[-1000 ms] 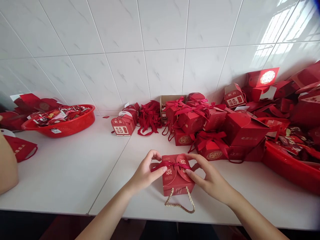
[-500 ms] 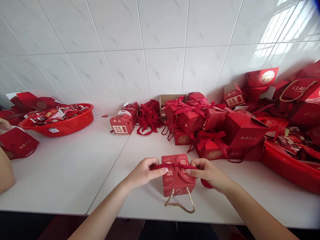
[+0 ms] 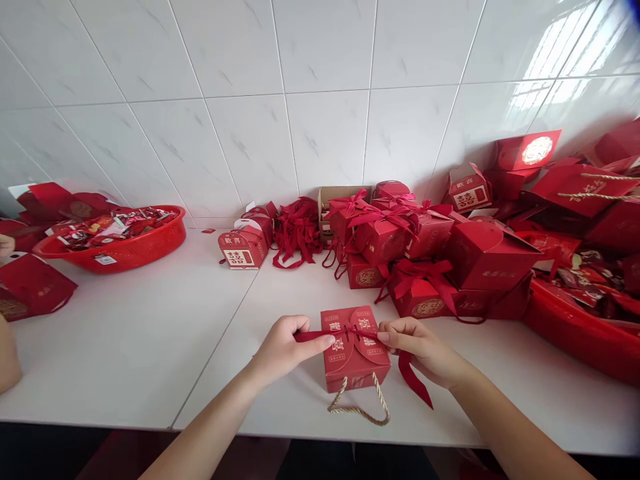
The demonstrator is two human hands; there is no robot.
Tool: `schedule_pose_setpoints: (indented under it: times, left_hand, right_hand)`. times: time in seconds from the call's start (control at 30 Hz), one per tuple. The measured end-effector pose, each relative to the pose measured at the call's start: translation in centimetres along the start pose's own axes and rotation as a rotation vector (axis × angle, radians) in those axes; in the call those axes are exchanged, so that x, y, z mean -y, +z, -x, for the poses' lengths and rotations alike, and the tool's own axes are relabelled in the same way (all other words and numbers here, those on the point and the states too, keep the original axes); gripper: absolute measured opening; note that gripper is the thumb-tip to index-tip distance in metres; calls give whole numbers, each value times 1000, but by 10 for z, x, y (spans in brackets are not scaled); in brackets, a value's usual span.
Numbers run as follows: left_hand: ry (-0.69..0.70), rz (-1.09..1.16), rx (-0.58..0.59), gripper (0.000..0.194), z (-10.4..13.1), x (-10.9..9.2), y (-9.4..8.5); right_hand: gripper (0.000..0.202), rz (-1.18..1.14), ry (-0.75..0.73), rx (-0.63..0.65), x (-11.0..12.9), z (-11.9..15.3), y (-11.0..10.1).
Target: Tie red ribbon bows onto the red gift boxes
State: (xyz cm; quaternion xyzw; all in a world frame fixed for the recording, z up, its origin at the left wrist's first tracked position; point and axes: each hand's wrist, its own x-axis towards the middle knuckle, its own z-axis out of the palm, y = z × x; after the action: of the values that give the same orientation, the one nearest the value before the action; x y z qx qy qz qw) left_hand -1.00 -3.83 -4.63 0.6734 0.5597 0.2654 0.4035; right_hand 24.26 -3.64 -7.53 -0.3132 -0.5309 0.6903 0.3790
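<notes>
A red gift box (image 3: 354, 363) sits near the table's front edge, its gold rope handle (image 3: 360, 412) lying toward me. A dark red ribbon (image 3: 413, 381) passes through slots in the box top and crosses in a knot at the middle. On the left side of the box, my left hand (image 3: 295, 343) pinches one end of the ribbon between thumb and fingers. My right hand (image 3: 410, 340) pinches the other side of it, and a loose tail hangs below that hand onto the table.
Behind stand ribbon-tied red boxes (image 3: 387, 243), a ribbon pile (image 3: 297, 230) and an upright box (image 3: 244, 250). Red baskets of sweets stand left (image 3: 120, 257) and right (image 3: 575, 337). At the far left, another person's hand (image 3: 6, 245) is by a red box (image 3: 37, 287).
My right hand has shifted slightly left, and the ribbon's tail below it now hangs down longer. My left hand still pinches the ribbon. At far right, a box with a rope handle has tilted.
</notes>
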Motion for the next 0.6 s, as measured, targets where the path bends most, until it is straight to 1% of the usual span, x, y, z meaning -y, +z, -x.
schedule_pose_setpoints:
  times: [0.2, 0.3, 0.37, 0.4, 0.47, 0.53, 0.57, 0.6]
  left_hand:
    - [-9, -74, -59, 59, 1, 3, 0]
    - [-1, -105, -34, 55, 2, 4, -1]
    - [29, -138, -52, 48, 4, 3, -2]
    - [61, -165, -92, 42, 6, 0, -3]
    - [160, -235, -231, 33, 9, -8, -2]
    - [285, -300, -358, 36, 11, -21, 3]
    - [345, -326, -378, 37, 12, -28, 7]
    - [401, -345, -371, 38, 11, -35, 12]
  right_hand:
    - [35, 24, -5, -5, -1, 1, -6]
    - [32, 65, 5, -16, 4, 5, -8]
    - [30, 63, -2, -30, 11, 8, -9]
    - [29, 45, -13, -36, 15, 9, -8]
    - [28, -3, -34, -46, 24, 12, -7]
    - [25, -35, -49, -56, 34, 14, -4]
    - [23, -44, -58, -63, 39, 14, -2]
    - [22, -48, -68, -72, 43, 14, 1]
